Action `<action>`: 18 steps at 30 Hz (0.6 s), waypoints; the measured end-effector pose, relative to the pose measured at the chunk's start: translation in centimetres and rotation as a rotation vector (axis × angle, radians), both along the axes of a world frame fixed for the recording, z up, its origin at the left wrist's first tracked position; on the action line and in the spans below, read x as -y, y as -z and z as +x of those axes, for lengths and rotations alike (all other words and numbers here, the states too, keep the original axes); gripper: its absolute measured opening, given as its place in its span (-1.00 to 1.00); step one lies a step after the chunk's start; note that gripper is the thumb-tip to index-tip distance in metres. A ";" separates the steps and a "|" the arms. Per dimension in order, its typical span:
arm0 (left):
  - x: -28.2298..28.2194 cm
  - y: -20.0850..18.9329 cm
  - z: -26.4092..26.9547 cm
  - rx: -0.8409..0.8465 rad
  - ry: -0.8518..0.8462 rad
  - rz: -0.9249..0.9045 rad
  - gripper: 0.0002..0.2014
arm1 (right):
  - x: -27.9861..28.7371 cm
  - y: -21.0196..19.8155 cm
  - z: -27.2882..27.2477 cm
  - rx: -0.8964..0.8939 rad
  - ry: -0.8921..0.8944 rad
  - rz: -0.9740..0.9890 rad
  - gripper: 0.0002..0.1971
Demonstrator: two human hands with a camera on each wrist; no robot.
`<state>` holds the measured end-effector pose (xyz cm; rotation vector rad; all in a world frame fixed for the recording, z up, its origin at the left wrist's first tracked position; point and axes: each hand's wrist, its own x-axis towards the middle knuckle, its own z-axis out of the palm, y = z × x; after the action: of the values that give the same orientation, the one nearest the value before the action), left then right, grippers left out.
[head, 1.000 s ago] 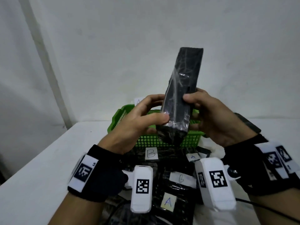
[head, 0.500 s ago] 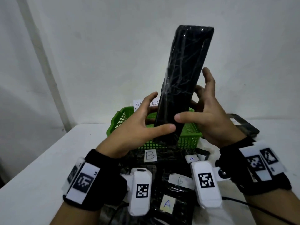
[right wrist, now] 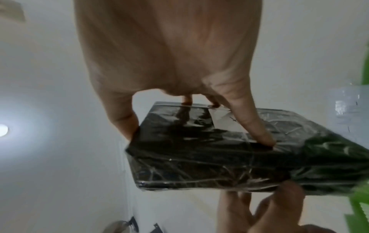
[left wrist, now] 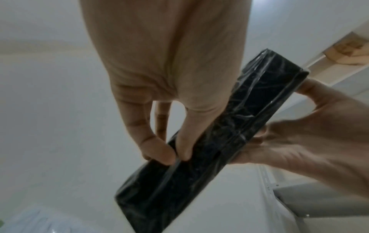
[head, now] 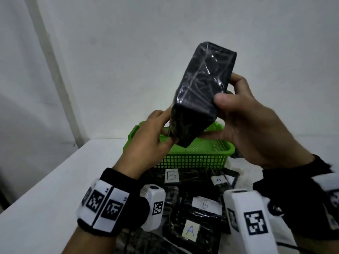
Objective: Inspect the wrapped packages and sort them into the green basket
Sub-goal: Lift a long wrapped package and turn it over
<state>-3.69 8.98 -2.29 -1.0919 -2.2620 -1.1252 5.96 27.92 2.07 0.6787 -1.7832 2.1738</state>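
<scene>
We are holding a black plastic-wrapped package point(head: 201, 92) in the centre of the frame, above the green basket point(head: 192, 158), its long axis tilting up toward the upper right. Our left hand point(head: 152, 142) is pinching its lower corner; our right hand point(head: 253, 129) is clamping its right side. What the basket contains we cannot tell. Labelled packages point(head: 190, 230) are lying on the white surface point(head: 45, 189) at lower centre.

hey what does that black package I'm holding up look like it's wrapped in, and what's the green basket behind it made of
Black rectangular wrapped package: seemingly clear glossy plastic film over a dark block; it wrinkles and glints white along the creases. What lies inside cannot be told. Left hand and right hand grip it.

Green mesh basket: apparently moulded plastic, smooth, with a regular grid of small square holes and a rounded rim.
</scene>
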 end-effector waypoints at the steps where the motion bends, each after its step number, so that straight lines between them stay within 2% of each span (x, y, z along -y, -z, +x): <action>1: -0.1 -0.1 0.1 0.076 0.027 0.037 -0.53 | 0.1 0.2 -0.2 -0.014 0.027 0.012 -0.20; 4: -0.5 -0.4 0.5 0.377 0.213 0.237 -0.58 | 0.7 1.2 -1.0 -0.118 0.120 0.116 -0.21; 7: -0.6 -1.2 1.5 0.587 0.301 0.427 -0.65 | 1.3 2.1 -1.7 -0.182 0.152 0.224 -0.30; 12: -0.6 -1.3 1.6 0.631 0.317 0.451 -0.60 | 2.1 3.0 -2.4 -0.246 0.322 0.308 -0.42; 18: -0.5 -1.3 1.7 0.648 0.301 0.444 -0.56 | 2.5 4.0 -2.9 -0.397 0.497 0.428 -0.39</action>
<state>-1.99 9.52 -0.95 -0.9921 -2.1238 -2.2436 3.08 25.39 -1.89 0.6120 -1.9424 1.2562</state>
